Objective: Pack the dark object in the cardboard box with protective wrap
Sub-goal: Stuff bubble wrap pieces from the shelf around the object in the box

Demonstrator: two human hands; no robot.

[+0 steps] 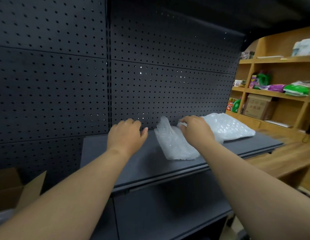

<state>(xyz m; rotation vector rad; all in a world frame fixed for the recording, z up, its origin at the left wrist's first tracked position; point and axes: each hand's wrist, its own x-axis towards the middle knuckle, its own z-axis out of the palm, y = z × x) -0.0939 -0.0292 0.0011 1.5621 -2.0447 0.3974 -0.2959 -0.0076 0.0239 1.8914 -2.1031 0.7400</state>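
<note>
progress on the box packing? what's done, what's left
Done: nothing visibly packed. In hand: right hand pinching the top edge of a bubble wrap piece on the dark shelf; left hand empty beside it. Left: wrapping and boxing; the dark object isn't in view, cardboard box sits open lower left.

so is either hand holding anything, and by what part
The right hand pinches the small bubble wrap piece by its top far edge. The left hand holds nothing.

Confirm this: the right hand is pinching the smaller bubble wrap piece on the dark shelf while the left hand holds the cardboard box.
Not quite. In the head view the left hand hovers empty over the dark shelf; the cardboard box sits untouched lower left. The right hand does pinch the smaller bubble wrap piece.
</note>
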